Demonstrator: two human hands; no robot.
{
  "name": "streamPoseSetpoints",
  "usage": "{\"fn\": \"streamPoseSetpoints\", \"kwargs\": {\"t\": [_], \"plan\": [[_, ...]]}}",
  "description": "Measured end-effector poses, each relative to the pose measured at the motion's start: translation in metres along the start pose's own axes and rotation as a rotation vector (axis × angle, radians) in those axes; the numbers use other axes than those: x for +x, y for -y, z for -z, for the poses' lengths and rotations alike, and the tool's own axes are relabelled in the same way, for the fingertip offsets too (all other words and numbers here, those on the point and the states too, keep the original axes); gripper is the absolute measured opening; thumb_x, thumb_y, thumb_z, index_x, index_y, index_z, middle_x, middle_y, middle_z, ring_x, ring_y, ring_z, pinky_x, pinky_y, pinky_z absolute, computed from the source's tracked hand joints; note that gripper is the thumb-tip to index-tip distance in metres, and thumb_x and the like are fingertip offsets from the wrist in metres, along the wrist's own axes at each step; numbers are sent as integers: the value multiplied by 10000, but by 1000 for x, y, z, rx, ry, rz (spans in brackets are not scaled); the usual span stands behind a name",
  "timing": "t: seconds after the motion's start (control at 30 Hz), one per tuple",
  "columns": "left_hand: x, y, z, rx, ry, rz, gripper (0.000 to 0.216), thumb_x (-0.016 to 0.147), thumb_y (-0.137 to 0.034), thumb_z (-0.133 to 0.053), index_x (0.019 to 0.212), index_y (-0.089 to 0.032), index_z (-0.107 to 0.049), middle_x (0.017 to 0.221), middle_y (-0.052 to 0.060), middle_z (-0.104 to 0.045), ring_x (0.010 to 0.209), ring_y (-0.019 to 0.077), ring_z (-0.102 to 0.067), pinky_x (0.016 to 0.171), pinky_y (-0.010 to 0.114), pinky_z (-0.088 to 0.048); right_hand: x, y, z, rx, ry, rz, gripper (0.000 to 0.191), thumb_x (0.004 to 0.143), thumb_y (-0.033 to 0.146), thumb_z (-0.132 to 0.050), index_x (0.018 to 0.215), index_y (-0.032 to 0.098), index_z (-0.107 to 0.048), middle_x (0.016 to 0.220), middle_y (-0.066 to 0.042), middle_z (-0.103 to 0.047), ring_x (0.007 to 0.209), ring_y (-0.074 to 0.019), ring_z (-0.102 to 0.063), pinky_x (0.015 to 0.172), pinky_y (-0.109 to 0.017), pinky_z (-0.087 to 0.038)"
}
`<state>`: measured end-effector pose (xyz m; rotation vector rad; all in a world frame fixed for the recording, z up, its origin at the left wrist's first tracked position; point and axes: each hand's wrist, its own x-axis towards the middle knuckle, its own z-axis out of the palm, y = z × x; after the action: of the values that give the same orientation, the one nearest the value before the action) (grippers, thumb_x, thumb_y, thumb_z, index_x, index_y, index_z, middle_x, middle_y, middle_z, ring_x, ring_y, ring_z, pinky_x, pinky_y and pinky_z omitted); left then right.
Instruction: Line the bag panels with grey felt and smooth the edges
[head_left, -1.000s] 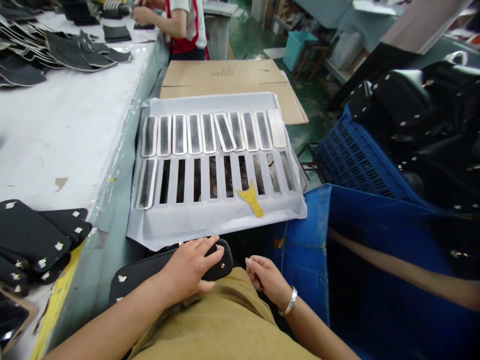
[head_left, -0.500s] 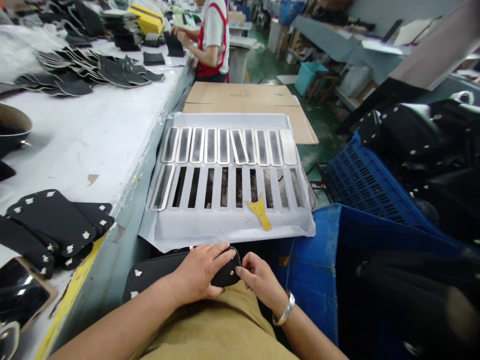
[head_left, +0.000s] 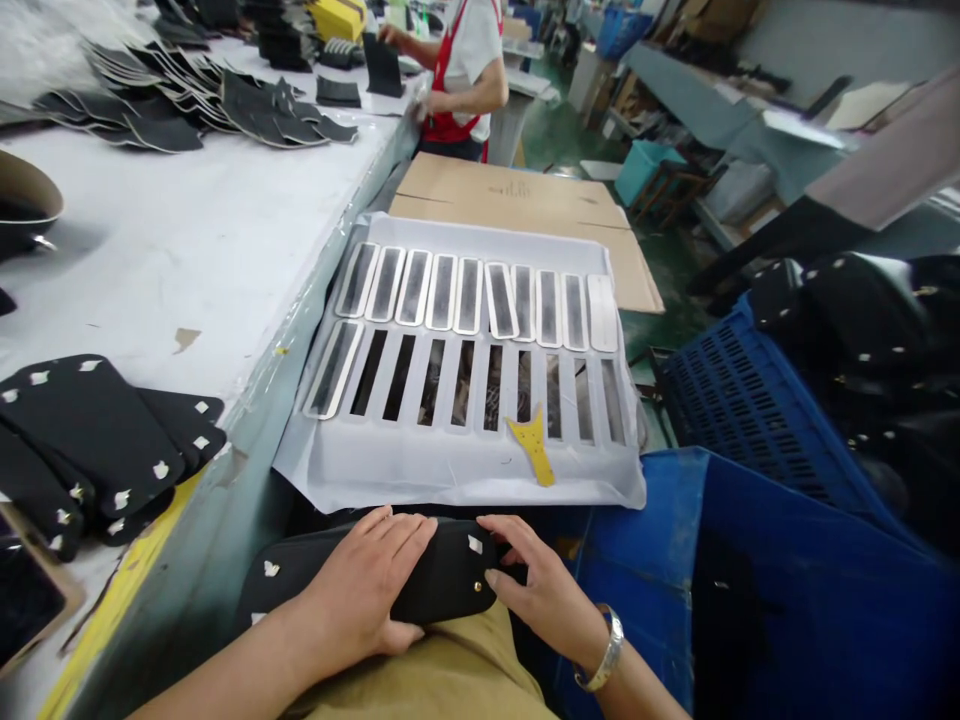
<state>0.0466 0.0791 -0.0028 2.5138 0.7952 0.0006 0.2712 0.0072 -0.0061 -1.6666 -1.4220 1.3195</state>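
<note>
A black leather piece (head_left: 442,575) with small white tabs and metal studs lies across my lap. My left hand (head_left: 360,600) rests flat on its middle with the thumb hooked under its near edge. My right hand (head_left: 536,590), with a silver bracelet on the wrist, grips the piece's right end, fingertips by a stud. Just beyond, a white slotted tray (head_left: 457,460) carries a row of silver-rimmed strips (head_left: 472,295) along its far side and a yellow cut-out (head_left: 536,450) near its front.
Stacked black pieces (head_left: 90,440) with white tabs lie on the white table (head_left: 172,230) at left. Blue crates (head_left: 750,400) with black bags stand at right. Flat cardboard (head_left: 517,195) lies beyond the tray. A person in a red apron (head_left: 465,60) works at the far end.
My right hand has moved left onto the black piece's end and taken hold. The view has tilted up and shifted, so the tray sits further right.
</note>
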Motion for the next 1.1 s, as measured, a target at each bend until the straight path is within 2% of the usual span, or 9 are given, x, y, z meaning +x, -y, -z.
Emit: {"fn": "streamPoseSetpoints", "kwargs": {"t": [0.2,0.27,0.33,0.4,0.47,0.57,0.7,0.9,1.1], "plan": [[-18,19,21,-105,20,44,908,584,-435,-729,1361,-186,-331,1343,127,-471,1225,290,-433,1094,485,-223,-3,-1,4,-142,47,-31,465,764,167,-516,1218,262,-478,1211,-53,-533,1083,-203,-525,893,-369,-469],[-43,38,39,-160,-74,216,821,639,-429,-700,1346,-213,-342,1347,105,-465,1225,268,-435,1065,442,-293,-1,1,7,-278,59,55,485,791,202,-514,1264,272,-437,1289,-61,-482,1177,-222,-468,990,-410,-412],[-73,54,53,-214,-254,497,603,722,-419,-633,1253,-214,-434,1245,85,-538,1130,239,-511,985,387,-386,5,7,6,-429,62,185,549,804,260,-537,1328,277,-374,1356,-73,-425,1252,-247,-396,1054,-443,-345],[-100,64,59,-314,-402,747,374,786,-432,-559,1072,-193,-531,995,42,-623,910,199,-593,829,325,-464,14,18,-4,-550,82,313,658,783,342,-591,1378,268,-320,1382,-90,-404,1273,-283,-368,1063,-466,-327],[-118,67,56,-465,-430,872,283,812,-452,-512,860,-178,-562,744,-14,-591,703,155,-573,662,260,-458,26,32,-24,-633,131,419,780,719,421,-663,1394,244,-314,1377,-110,-415,1262,-322,-375,1049,-482,-339],[-127,65,43,-658,-379,908,298,801,-430,-508,668,-164,-533,612,-45,-511,608,121,-501,569,216,-390,43,51,-61,-725,182,513,914,627,489,-732,1392,189,-333,1362,-146,-435,1233,-357,-400,1029,-506,-350],[-129,69,31,-810,-331,923,286,743,-420,-565,655,-148,-556,567,-58,-469,546,96,-419,506,202,-308,56,65,-97,-826,214,588,881,636,468,-738,1363,133,-370,1329,-160,-468,1201,-338,-432,1013,-506,-363],[-136,78,31,-969,-268,894,272,697,-413,-612,670,-143,-592,528,-64,-467,481,79,-378,463,198,-287,60,72,-112,-914,214,668,783,708,488,-674,1363,177,-378,1320,-133,-472,1167,-313,-458,954,-489,-412],[-136,83,32,-904,-319,822,261,698,-390,-614,659,-133,-622,595,-28,-561,564,101,-465,528,201,-348,62,75,-123,-970,190,684,685,769,510,-595,1358,223,-395,1296,-116,-486,1136,-297,-474,926,-469,-417]]}}
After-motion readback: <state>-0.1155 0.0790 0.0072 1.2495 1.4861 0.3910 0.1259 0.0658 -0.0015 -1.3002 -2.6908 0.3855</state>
